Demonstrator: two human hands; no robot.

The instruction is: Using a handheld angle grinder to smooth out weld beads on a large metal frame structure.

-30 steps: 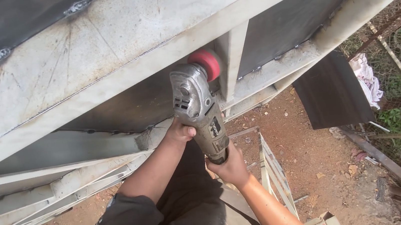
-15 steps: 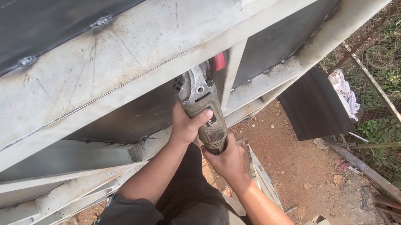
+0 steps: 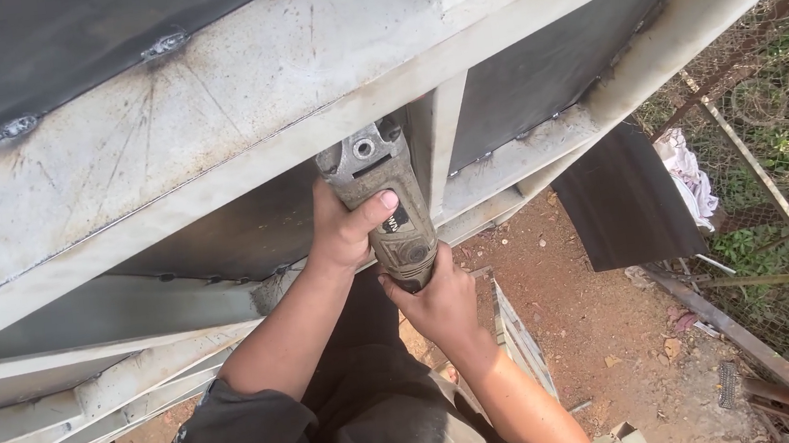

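Fingers of the left hand (image 3: 346, 232) wrap the body of the grey angle grinder (image 3: 383, 208), thumb across its top; the right hand (image 3: 438, 301) clasps its rear end (both hands closed tight). The grinder's head is pressed up against the pale steel frame (image 3: 231, 92), beside an upright strut (image 3: 439, 132). Right of the grinder, a dark metal sheet (image 3: 625, 200) leans over red dirt ground (image 3: 605, 326).

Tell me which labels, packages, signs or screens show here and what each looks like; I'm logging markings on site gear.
Label: on the grey angle grinder, just below the left hand's thumb; small dark patch with pale marks, partly covered.
Round badge: lower on the grinder body, just above the right hand; dark disc, detail too small to tell.
No packages, signs or screens in view.
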